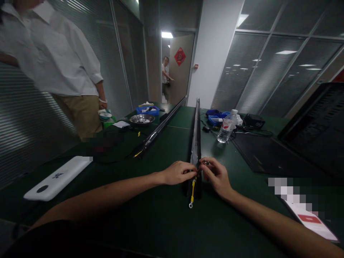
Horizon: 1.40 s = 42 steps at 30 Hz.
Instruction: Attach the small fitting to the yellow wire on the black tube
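A long dark bar (196,132) with a shiny, film-like top runs away from me along the green table (172,215). Out of its near end comes a yellow wire (192,190) tipped with a metal ring terminal (190,205). My left hand (178,173) is closed at the left side of this end, thumb and fingers pinched together. From the right, my right hand (216,175) meets it with bent, closed fingers. A small shiny metal piece (206,162) shows by the right fingers. What the fingertips grip is hidden.
Left lies a second long bar (161,125); beyond it are a metal bowl (142,119) and blue tray (147,109). A water bottle (227,127) and black mat (268,152) lie right. A white case (57,178) is left. One person (53,61) stands left, another (166,79) in the doorway.
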Each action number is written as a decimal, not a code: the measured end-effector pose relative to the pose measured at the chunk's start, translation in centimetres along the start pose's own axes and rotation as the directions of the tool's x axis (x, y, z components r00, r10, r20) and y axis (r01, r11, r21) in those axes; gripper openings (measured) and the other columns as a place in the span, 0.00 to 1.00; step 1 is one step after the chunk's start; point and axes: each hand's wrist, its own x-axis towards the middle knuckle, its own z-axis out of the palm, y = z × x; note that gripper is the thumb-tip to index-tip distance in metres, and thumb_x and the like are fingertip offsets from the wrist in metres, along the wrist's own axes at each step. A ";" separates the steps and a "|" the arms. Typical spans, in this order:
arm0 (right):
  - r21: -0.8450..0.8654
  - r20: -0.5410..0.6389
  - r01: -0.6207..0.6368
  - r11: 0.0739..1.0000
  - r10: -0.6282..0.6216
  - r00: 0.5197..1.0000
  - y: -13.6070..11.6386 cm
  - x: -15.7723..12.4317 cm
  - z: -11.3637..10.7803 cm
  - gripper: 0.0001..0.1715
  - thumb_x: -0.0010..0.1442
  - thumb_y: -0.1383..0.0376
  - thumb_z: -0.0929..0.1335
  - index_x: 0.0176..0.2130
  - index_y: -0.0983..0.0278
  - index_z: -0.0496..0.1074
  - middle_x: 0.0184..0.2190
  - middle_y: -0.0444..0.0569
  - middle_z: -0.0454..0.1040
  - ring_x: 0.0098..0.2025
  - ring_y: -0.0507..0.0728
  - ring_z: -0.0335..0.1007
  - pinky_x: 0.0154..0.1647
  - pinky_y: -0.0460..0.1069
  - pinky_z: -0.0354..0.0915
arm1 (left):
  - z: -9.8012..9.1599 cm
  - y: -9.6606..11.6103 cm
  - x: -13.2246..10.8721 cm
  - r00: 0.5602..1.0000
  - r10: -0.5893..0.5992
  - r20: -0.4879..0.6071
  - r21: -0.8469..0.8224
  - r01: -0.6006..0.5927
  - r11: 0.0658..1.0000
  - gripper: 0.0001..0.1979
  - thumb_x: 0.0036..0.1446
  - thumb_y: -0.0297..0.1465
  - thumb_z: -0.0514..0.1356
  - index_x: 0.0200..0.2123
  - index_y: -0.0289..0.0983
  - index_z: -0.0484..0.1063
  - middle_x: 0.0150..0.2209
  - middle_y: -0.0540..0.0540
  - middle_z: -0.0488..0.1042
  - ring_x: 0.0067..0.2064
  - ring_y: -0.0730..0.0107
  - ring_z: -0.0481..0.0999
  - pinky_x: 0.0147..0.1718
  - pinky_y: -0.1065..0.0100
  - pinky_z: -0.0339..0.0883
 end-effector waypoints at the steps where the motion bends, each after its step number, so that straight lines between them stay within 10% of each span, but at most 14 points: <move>1: 0.003 0.002 -0.006 1.000 0.006 1.000 0.0 0.0 0.0 0.13 0.67 0.57 0.70 0.47 0.62 0.72 0.28 0.44 0.72 0.22 0.50 0.67 0.21 0.45 0.64 | 0.0 0.0 0.0 1.000 -0.002 0.002 0.000 0.002 1.000 0.11 0.71 0.33 0.54 0.43 0.35 0.75 0.36 0.49 0.73 0.34 0.71 0.70 0.33 0.73 0.60; 42: 0.009 0.058 -0.016 1.000 0.015 0.998 -0.6 0.3 0.0 0.12 0.69 0.57 0.68 0.39 0.63 0.73 0.27 0.43 0.70 0.23 0.51 0.65 0.23 0.46 0.62 | 0.0 0.1 -0.1 1.000 -0.025 -0.008 -0.018 0.025 1.000 0.10 0.70 0.34 0.55 0.42 0.35 0.74 0.35 0.49 0.73 0.33 0.72 0.70 0.33 0.74 0.60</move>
